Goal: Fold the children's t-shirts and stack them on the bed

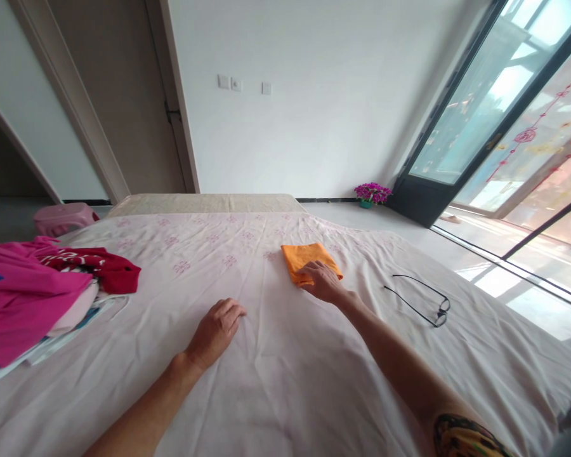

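A folded orange cloth lies on the pale pink bed sheet near the middle of the bed. My right hand rests on the cloth's near edge, fingers stretched flat over it. My left hand lies palm down on the bare sheet to the left, fingers loosely spread, holding nothing.
A pile of pink and red clothes sits at the bed's left edge. A thin black wire hanger lies on the sheet to the right. Beyond the bed stand a pink stool, a pot of purple flowers and a glass door.
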Available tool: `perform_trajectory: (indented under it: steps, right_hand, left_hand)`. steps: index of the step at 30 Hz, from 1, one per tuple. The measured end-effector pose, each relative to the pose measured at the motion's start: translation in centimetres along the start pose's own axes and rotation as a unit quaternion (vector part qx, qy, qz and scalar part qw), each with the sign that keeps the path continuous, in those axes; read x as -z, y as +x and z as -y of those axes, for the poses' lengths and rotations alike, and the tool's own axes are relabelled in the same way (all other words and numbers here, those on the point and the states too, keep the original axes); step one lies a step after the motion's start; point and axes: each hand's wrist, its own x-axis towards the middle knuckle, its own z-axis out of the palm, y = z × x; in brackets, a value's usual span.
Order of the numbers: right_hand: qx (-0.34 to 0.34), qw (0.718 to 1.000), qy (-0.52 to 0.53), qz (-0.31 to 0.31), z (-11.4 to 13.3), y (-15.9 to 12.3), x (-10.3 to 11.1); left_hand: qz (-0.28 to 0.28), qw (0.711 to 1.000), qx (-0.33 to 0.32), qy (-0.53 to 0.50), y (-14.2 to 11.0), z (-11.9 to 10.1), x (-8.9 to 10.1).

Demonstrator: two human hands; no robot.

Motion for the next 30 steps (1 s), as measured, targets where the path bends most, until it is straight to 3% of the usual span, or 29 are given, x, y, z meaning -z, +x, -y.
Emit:
perform_trajectory:
  steps: [5,10,16,22,26,30]
  right_hand:
    - [0.022,0.999,-0.035,-0.025,0.2,0.3,-1.0]
    - [-0.001,0.996,-0.034,-0.083,0.3,0.1,-2.0]
    - [-0.014,0.995,-0.051,-0.087,0.5,0.2,-2.6]
    - [0.01,0.999,-0.025,-0.019,1.1,0.5,-0.8]
    - [-0.053,0.996,-0.028,-0.068,1.1,1.7,0.2]
    - [-0.13,0.983,-0.092,-0.095,0.9,3.4,-1.3]
  left_hand:
    - [0.002,1.0,0.007,0.002,-0.1,0.0,0.0]
    - [0.002,1.0,0.016,0.003,-0.1,0.0,0.1]
    - [-0.005,1.0,0.017,0.003,0.0,-0.2,0.1]
    - [-0.008,1.0,0.017,0.007,0.0,-0.4,0.4]
    - [-0.011,1.0,0.023,0.008,0.1,-0.5,0.5]
    - [-0.008,1.0,0.024,0.004,0.1,-0.6,0.6]
